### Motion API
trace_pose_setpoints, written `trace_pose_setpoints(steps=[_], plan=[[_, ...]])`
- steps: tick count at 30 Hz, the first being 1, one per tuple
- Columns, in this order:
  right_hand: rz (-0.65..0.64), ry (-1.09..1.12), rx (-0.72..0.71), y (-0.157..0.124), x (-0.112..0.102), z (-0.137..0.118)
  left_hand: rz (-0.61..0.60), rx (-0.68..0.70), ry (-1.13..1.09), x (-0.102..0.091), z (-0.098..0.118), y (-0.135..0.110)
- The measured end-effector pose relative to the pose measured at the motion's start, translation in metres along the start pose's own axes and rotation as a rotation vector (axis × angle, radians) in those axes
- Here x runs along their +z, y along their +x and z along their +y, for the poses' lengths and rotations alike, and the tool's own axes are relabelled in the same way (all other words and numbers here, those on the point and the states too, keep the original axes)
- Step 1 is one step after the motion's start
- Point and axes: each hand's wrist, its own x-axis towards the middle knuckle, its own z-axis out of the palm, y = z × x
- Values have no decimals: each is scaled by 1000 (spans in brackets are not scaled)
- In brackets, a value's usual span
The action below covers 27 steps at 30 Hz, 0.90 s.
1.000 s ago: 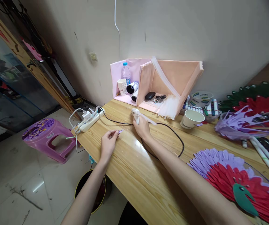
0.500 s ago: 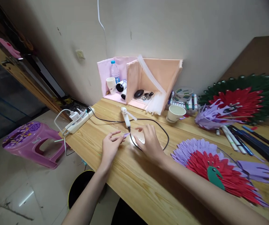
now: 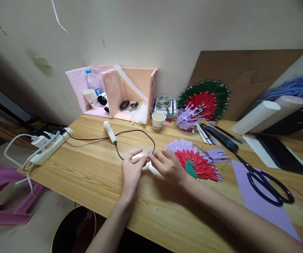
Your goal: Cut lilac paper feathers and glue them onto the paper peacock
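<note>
Head view, from the left: the white power strip sits at the edge of the pale wooden table. The white glue gun lies on its side out of my grip, its black cord looping just beyond my fingers. My left hand and right hand meet fingertip to fingertip, each pinched shut on the small lilac paper scrap, I judge to steady both ends, just beside the purple-and-red paper fan with a green bird; the black scissors rest farther right.
</note>
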Motion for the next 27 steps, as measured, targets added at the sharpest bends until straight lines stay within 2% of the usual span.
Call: trace_pose_setpoints(steps=[3, 6, 8, 10, 13, 16, 20, 23, 27], plan=[[-6, 8, 7, -8, -7, 6, -34, 27, 41, 9, 0, -4], [31, 118, 139, -14, -15, 10, -115, 62, 56, 15, 1, -8], [88, 255, 321, -17, -22, 13, -160, 119, 69, 18, 1, -11], [123, 458, 573, -19, -31, 16, -178, 213, 115, 21, 4, -13], [114, 912, 993, -22, -41, 23, -237, 389, 299, 29, 11, -15], [115, 1318, 1240, -29, -48, 30, -384, 486, 471, 39, 19, -15], [133, 1493, 1352, -38, -54, 36, -518, 434, 538, 53, 24, -12], [140, 1517, 1400, -43, -59, 38, -551, 365, 574, 61, 22, -10], [113, 1497, 1397, -49, -62, 41, -599, 285, 532, 68, 18, -8]])
